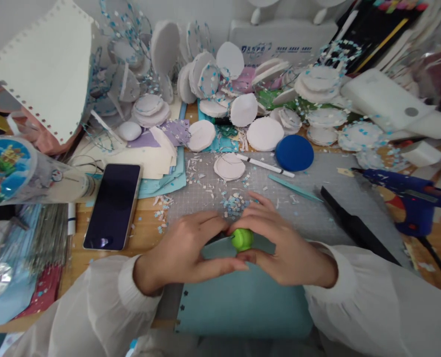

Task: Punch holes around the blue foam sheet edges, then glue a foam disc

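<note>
Over the gray mat (335,166) on the bench (144,223), the right hand (280,243) pinches the green punch (244,240) at the teal sheet's (243,307) far edge, while the left hand (179,248) curves alongside, seemingly for steadiness, though I can't tell whether its fingers grip anything.

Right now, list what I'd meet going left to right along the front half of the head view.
Printed container, phone, left hand, green object, right hand, black tool, blue glue gun.

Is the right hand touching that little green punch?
Touching. The head view shows the right hand pinching the green punch from above and below, with no gap showing.
</note>
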`<state>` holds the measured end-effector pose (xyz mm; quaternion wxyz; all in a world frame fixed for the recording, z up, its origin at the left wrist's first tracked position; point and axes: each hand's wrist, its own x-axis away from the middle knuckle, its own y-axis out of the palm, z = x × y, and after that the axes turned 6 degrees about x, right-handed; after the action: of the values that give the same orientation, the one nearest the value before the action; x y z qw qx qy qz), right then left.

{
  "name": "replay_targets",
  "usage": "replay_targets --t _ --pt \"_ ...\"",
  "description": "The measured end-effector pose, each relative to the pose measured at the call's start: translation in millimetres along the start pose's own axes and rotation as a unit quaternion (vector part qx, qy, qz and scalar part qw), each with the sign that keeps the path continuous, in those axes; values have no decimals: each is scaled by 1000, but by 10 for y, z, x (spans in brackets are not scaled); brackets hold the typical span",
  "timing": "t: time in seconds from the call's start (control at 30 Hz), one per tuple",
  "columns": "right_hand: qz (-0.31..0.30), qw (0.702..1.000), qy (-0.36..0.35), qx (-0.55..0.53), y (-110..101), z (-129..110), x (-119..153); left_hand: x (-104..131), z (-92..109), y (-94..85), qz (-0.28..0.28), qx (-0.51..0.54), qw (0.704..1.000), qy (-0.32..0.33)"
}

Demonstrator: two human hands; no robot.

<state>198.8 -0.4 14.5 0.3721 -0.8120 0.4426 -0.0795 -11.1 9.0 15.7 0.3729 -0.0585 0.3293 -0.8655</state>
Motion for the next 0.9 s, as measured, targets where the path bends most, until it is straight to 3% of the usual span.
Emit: replay_targets --t 0.23,0.6,0.77,0.9 --pt "2 1000 9 4 -84 64 -1 6 -23 -13 31 -60 997 37" --pt "19 999 30 32 -88 94 23 -22 9 -106 46 -69 997 5" --pt "17 999 5 51 -52 83 32 -158 282 -117 51 -220 974 12" --pt "28 996 -6 80 -33 49 34 -284 406 -63 8 -336 941 22"
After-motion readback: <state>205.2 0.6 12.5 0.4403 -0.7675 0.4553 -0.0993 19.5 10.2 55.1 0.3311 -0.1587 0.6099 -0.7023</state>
